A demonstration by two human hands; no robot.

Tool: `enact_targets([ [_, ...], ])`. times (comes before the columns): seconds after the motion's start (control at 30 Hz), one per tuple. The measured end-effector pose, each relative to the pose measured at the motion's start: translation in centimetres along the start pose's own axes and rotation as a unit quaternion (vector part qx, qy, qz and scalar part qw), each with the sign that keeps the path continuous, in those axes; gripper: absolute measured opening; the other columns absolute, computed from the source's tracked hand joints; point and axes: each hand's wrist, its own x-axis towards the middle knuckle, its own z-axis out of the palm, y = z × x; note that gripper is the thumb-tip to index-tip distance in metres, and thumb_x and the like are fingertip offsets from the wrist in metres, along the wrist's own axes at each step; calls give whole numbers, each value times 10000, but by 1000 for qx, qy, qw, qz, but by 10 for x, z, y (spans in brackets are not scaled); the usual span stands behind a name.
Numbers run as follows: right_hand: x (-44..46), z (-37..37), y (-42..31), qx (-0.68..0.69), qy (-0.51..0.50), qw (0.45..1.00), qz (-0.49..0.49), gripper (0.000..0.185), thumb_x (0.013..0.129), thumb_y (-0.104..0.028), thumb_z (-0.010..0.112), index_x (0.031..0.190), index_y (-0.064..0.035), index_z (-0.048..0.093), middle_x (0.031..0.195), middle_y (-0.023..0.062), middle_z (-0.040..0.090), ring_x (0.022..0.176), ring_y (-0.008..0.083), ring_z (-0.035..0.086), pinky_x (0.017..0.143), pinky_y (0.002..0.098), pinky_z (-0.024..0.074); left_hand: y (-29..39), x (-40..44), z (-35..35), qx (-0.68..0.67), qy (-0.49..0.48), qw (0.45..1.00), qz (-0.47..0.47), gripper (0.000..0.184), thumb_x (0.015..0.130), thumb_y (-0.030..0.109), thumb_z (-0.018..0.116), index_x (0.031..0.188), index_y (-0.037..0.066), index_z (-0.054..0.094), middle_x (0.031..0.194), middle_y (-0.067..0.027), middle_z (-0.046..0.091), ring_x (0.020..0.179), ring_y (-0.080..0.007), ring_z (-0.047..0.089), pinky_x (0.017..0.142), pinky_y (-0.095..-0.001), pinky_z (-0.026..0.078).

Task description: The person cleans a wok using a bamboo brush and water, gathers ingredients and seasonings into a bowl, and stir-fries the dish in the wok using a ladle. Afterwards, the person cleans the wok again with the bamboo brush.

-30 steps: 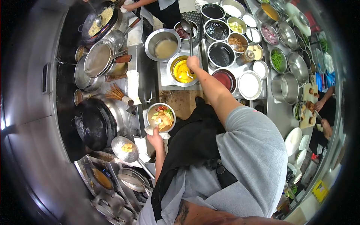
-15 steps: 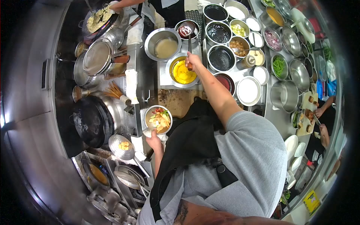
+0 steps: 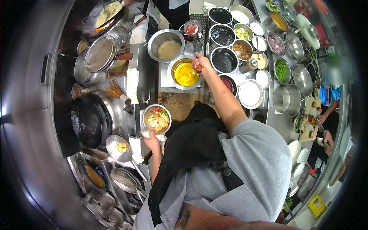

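My right hand [image 3: 201,63] is closed around the wooden handle of a ladle [image 3: 196,43]. The ladle's bowl, with a little reddish sauce in it, is over a pot of dark red sauce [image 3: 186,37] and hides part of it. Below that hand stands a metal bowl of yellow oil [image 3: 179,81]. At lower left my left hand [image 3: 152,141] grips the near rim of a metal bowl [image 3: 145,122] through a white cloth [image 3: 145,133]. Cut vegetables [image 3: 158,119], with pale, red and green pieces, lie in that bowl.
Left are a black wok [image 3: 86,122], a skimmer [image 3: 115,147] with yellow pieces, and a bamboo brush [image 3: 117,92]. A pot of cloudy liquid [image 3: 152,48] stands ahead. Several sauce and ingredient pots line the right. Flames show under a far wok [image 3: 96,23]; another person cuts food at far right.
The ladle has lifted slightly away from the dark red sauce, and its bowl holds less sauce showing. My left hand and the vegetable bowl have shifted a little left and up. Flames have flared under the far wok.
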Motion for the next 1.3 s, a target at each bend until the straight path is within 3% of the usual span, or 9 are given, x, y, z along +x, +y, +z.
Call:
enact_targets([
  [0.3, -93, 0, -34, -40, -112, 987, 109, 395, 1008, -340, 509, 668, -142, 466, 430, -63, 364, 297, 85, 296, 289, 244, 240, -20, 11, -31, -100, 47, 994, 8, 372, 789, 163, 709, 1055, -90, 648, 971, -144, 692, 835, -229, 653, 763, -364, 512],
  [0.43, -166, 29, -40, -184, -17, 974, 128, 380, 998, -389, 534, 771, -85, 545, 436, -55, 372, 284, 70, 295, 263, 234, 224, 2, 4, -89, -8, 113, 992, -58, 468, 736, 216, 711, 1065, -107, 635, 960, -192, 701, 872, -255, 665, 806, -389, 508],
  [0.53, -207, 41, -40, -243, -90, 953, 157, 386, 1020, -363, 480, 858, -35, 603, 478, -31, 455, 286, 79, 381, 237, 240, 313, -39, 34, -142, 33, 198, 974, -105, 457, 746, 200, 694, 1080, -105, 629, 1006, -186, 694, 891, -256, 669, 811, -363, 516],
  [0.57, -220, 51, -38, -232, -61, 951, 194, 395, 1029, -358, 457, 867, -30, 605, 513, -24, 475, 297, 75, 383, 244, 238, 316, 8, 24, -160, -32, 162, 982, -94, 466, 746, 201, 694, 1090, -104, 626, 1009, -183, 695, 895, -252, 670, 812, -354, 516],
  [0.6, -231, 61, -32, -247, -57, 943, 216, 401, 1034, -367, 440, 888, -33, 607, 538, -20, 480, 317, 74, 394, 261, 247, 344, -30, 44, -182, 5, 219, 971, -92, 447, 747, 196, 688, 1080, -98, 637, 1011, -182, 699, 892, -244, 674, 805, -346, 517],
  [0.63, -243, 75, -26, -239, -54, 935, 255, 409, 1039, -373, 426, 906, -28, 599, 548, -18, 481, 326, 73, 400, 270, 253, 357, 37, 29, -196, -39, 201, 973, -103, 593, 735, 297, 718, 1099, -154, 598, 1026, -252, 686, 951, -316, 673, 845, -388, 505],
  [0.67, -253, 89, -17, -229, -51, 927, 292, 418, 1043, -380, 412, 924, -22, 592, 557, -16, 482, 335, 73, 406, 279, 258, 369, -17, 57, -219, 13, 265, 959, -101, 540, 739, 269, 716, 1075, -142, 617, 1007, -248, 691, 944, -307, 675, 843, -371, 506],
  [1.07, -252, 264, 171, -315, -142, 800, 490, 399, 1048, -413, 385, 938, -63, 543, 559, -55, 440, 329, 43, 375, 272, 242, 335, 56, 231, -371, 174, 273, 946, -31, 563, 762, 397, 650, 1049, -87, 665, 1044, -290, 675, 1034, -401, 656, 913, -422, 500],
  [1.3, -189, 344, 340, -579, -267, 722, 267, 331, 1010, -358, 524, 852, -67, 524, 525, -41, 412, 361, 86, 360, 345, 269, 355, 77, 326, -385, 258, 291, 920, -43, 566, 791, 399, 667, 1139, -43, 611, 1150, -273, 649, 1100, -388, 631, 946, -447, 499],
])
